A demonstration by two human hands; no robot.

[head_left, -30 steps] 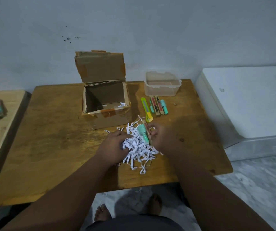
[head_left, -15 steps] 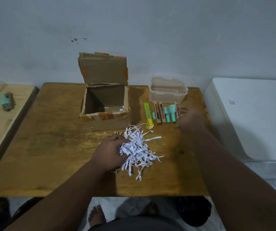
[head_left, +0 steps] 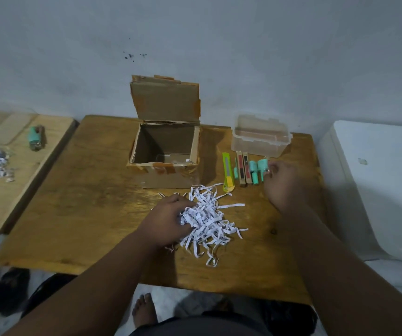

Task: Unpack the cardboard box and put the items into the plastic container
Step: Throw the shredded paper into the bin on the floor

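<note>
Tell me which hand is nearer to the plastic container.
The right hand: it is just in front of the plastic container, by the row of items. The left hand is farther away, on the shredded paper.

You see a brown cardboard box (head_left: 164, 151), white paper shreds (head_left: 207, 220), a yellow-green cutter (head_left: 227, 172), mint-green tubes (head_left: 258, 169), a clear plastic container (head_left: 260, 137), an ochre wooden table (head_left: 85, 190).

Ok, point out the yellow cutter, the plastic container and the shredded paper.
yellow cutter (head_left: 227, 171), head view, middle of its body.
plastic container (head_left: 259, 147), head view, front wall.
shredded paper (head_left: 209, 223), head view, centre of the pile.
</note>
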